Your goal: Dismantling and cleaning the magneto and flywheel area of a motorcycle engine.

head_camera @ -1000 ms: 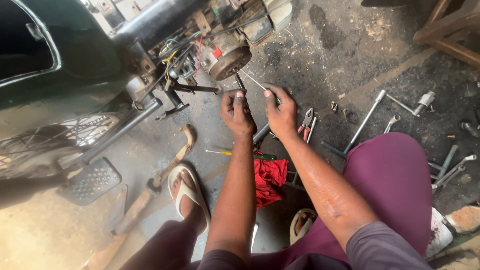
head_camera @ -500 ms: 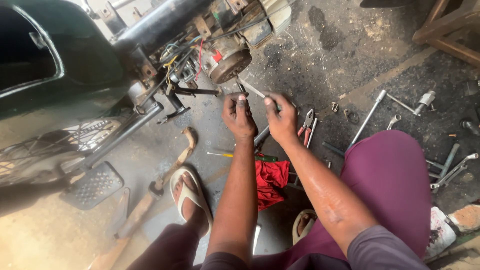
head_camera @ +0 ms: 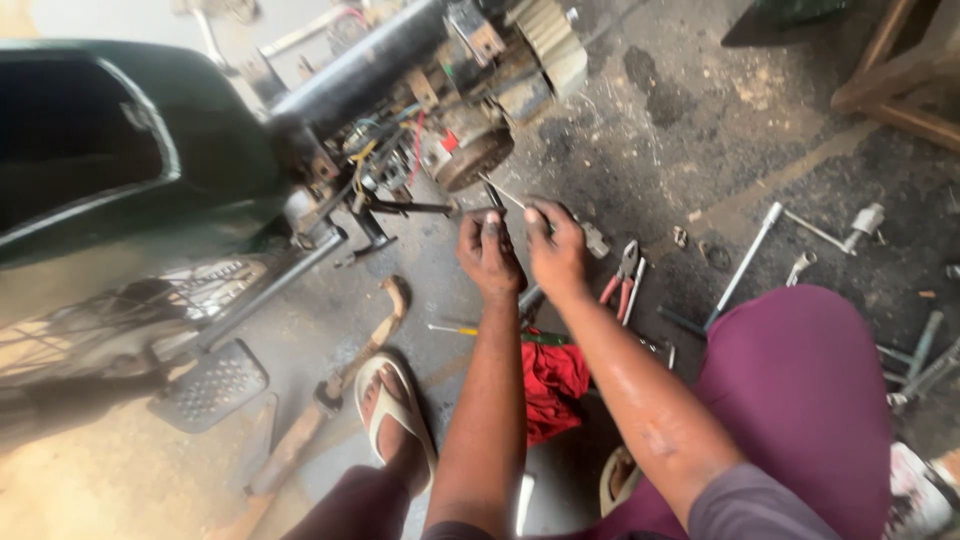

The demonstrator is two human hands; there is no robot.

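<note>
My left hand (head_camera: 488,255) grips a dark slim tool (head_camera: 493,197) whose tip points up toward the rusty round engine part (head_camera: 474,152) of a dismantled scooter (head_camera: 150,190). Beside it, my right hand (head_camera: 556,243) pinches a thin metal rod (head_camera: 512,197) that slants up toward the same part. Both hands are close together, just below the engine. A grey metal piece (head_camera: 594,240) lies under my right hand.
Red-handled pliers (head_camera: 622,275), a long T-handle wrench (head_camera: 745,262), sockets and spanners (head_camera: 925,350) lie on the oily concrete at right. A red rag (head_camera: 552,385) and a yellow screwdriver (head_camera: 452,329) lie under my arms. A bent exhaust pipe (head_camera: 345,375) and footrest plate (head_camera: 208,385) lie at left.
Both hands have moved slightly up toward the engine part while keeping hold of the tool and rod. The view has shifted a little.
</note>
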